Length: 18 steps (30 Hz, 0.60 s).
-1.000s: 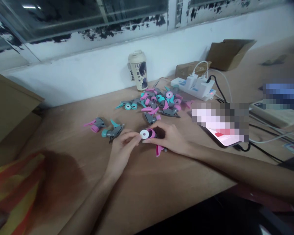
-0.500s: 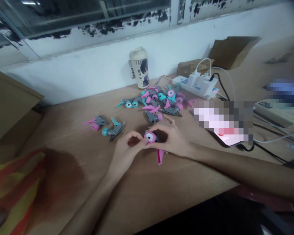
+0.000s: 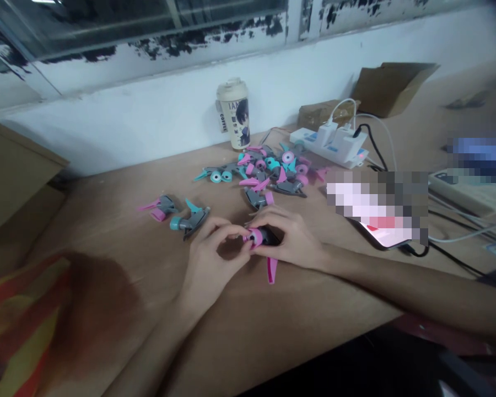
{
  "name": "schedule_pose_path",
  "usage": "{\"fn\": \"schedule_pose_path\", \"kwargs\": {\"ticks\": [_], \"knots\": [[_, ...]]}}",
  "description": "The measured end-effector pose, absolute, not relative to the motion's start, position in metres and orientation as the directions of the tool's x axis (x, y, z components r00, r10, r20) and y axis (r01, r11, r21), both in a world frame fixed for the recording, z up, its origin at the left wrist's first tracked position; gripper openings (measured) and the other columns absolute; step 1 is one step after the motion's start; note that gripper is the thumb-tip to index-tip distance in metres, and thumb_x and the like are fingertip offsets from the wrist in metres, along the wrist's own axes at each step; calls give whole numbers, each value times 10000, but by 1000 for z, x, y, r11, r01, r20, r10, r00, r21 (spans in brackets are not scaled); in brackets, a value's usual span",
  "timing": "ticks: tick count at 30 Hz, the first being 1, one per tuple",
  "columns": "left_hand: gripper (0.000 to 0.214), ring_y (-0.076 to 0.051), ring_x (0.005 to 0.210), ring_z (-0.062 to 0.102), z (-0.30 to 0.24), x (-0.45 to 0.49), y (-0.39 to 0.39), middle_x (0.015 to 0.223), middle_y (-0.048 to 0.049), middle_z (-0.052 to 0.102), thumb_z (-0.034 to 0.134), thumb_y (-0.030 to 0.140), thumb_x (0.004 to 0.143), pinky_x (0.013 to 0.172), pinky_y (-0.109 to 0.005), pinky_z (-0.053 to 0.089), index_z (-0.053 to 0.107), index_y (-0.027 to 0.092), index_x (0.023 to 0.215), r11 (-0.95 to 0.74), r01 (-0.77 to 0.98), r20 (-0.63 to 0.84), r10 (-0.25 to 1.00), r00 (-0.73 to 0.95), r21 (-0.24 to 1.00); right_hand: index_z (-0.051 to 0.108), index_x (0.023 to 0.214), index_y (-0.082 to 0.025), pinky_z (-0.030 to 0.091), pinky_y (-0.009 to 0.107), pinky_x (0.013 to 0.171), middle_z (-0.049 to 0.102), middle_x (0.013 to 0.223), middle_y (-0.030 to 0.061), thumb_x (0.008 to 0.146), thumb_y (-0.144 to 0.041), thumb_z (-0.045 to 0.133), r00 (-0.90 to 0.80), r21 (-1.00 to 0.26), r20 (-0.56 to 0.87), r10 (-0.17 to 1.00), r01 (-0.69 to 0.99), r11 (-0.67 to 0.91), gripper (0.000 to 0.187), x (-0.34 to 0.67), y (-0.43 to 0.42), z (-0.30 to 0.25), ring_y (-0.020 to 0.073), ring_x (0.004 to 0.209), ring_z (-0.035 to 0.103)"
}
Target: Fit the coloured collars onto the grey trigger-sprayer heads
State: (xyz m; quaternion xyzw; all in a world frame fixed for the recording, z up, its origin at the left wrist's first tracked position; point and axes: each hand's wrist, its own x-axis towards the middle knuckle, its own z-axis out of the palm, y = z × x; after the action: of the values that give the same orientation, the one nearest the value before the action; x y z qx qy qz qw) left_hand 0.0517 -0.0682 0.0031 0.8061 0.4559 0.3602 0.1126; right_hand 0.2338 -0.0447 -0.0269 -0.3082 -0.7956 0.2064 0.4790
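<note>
In my right hand (image 3: 291, 237) is a pink-and-grey trigger sprayer head (image 3: 256, 237), its pink collar turned toward my left hand and its pink trigger hanging below the fingers. My left hand (image 3: 219, 251) pinches at the mouth of that collar with thumb and fingertips, which partly hide the opening. Just left of my hands lies a teal-and-grey sprayer head (image 3: 190, 221), and beyond it a pink-and-grey one (image 3: 160, 208). Another pink-collared sprayer head (image 3: 257, 197) sits right behind my right hand.
A pile of pink and teal sprayer heads (image 3: 273, 168) lies toward the wall, before a coffee cup (image 3: 235, 116). To the right are a power strip (image 3: 330, 144) with plugs and cables, and a blurred phone (image 3: 380, 220). Cardboard (image 3: 20, 171) stands left, near a red-and-yellow bag (image 3: 25, 325).
My left fingers have shifted from the collar's lower edge to across its mouth. The collar has turned slightly leftward, and the hanging trigger sits a little lower.
</note>
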Motion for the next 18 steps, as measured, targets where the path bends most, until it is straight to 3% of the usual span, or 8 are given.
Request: {"fn": "schedule_pose_path", "kwargs": {"ticks": [6,13,18], "knots": [[96,-111,746,568,5,54,-71,821,16,573,626,134,763,709,-239,471,632,217,811,-558,688,488,810,327,465,624,920,-197,497,355,830,641,941,60,702,-262,715,-357,-584,658,663,314,748,245,234,-44,-29,192,934,592],[72,-111,683,556,1,60,-75,720,27,575,603,124,750,663,-238,443,596,193,732,-501,679,453,850,269,537,605,921,-176,485,379,834,628,928,67,714,-170,667,-351,-501,704,617,369,783,216,231,-51,-28,200,936,561],[21,-122,699,560,0,63,-80,739,28,595,577,188,798,663,-241,420,583,201,783,-421,680,389,897,211,600,582,897,-189,490,390,796,614,885,53,716,-177,651,-326,-477,723,609,402,782,194,229,-53,-27,202,885,553]]}}
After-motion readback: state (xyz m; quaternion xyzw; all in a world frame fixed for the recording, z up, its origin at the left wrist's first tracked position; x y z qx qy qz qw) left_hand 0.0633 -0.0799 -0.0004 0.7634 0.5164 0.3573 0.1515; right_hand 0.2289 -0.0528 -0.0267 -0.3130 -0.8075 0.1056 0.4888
